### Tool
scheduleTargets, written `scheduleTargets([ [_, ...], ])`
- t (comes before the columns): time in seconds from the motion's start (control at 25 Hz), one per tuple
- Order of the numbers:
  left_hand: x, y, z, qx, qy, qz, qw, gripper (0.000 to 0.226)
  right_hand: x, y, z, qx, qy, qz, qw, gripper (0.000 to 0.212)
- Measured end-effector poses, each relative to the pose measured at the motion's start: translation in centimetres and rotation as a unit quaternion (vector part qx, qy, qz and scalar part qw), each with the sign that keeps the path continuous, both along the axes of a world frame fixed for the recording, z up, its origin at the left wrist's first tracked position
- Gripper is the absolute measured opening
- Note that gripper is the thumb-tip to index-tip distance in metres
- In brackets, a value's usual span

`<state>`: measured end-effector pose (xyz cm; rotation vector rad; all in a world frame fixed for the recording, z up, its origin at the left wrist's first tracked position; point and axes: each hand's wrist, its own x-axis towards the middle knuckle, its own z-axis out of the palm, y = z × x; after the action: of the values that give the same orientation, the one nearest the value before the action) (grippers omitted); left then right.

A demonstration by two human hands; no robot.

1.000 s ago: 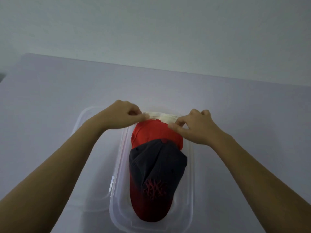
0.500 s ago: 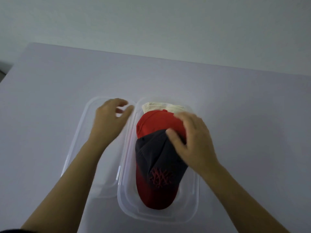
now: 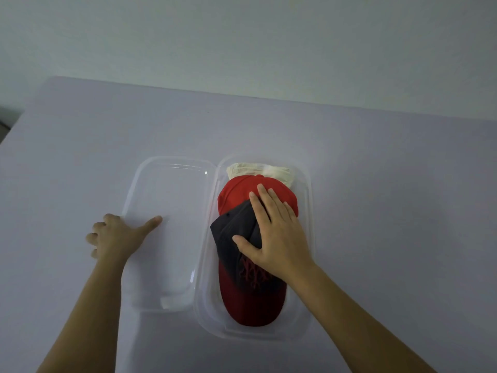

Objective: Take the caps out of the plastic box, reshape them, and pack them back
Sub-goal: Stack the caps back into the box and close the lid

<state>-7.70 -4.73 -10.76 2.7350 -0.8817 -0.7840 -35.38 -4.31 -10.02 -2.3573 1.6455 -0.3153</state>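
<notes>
Head: R hand (image 3: 274, 232) flat on caps (image 3: 252, 305), L hand (image 3: 115, 238) pinches lid (image 3: 172, 200); cream cap (image 3: 242, 168) half-hidden.

- Most of cream cap (image 3: 255, 169), beneath red cap (image 3: 236, 192).
- Part of logo (image 3: 255, 275) on dark cap (image 3: 234, 230), behind right hand (image 3: 277, 235).
- Fingertips of left hand (image 3: 115, 236), perhaps under lid (image 3: 166, 189) rim.

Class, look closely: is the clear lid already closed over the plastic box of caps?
No, the lid lies flat on the table left of the box, leaving the caps uncovered.
</notes>
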Motion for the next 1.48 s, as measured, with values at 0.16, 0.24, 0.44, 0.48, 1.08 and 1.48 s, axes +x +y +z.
scheduleTargets([
  [0.16,1.8,0.1,3.0,-0.152,0.098,0.060,0.982,0.071,0.1,0.0,0.1,0.011,-0.012,-0.001,1.000,0.082],
  [0.24,2.5,0.2,5.3,-0.243,0.145,0.077,0.956,0.063,0.1,0.0,0.1,0.020,-0.018,0.002,1.000,0.082],
  [0.44,7.4,-1.7,8.7,-0.325,0.141,0.083,0.932,0.076,-0.2,0.4,2.4,0.076,-0.138,-0.007,0.987,0.081],
  [0.48,8.3,-1.2,8.3,-0.340,0.144,0.108,0.923,0.068,0.0,0.6,3.6,0.094,-0.219,-0.040,0.970,0.079],
  [1.08,-11.6,2.3,5.0,-0.192,0.226,-0.173,0.939,0.062,-3.4,4.5,3.5,0.220,-0.424,-0.313,0.821,0.062],
  [1.48,-11.0,1.8,3.6,-0.189,0.242,-0.182,0.934,0.059,-4.3,4.0,1.9,0.238,-0.497,-0.307,0.776,0.059],
])
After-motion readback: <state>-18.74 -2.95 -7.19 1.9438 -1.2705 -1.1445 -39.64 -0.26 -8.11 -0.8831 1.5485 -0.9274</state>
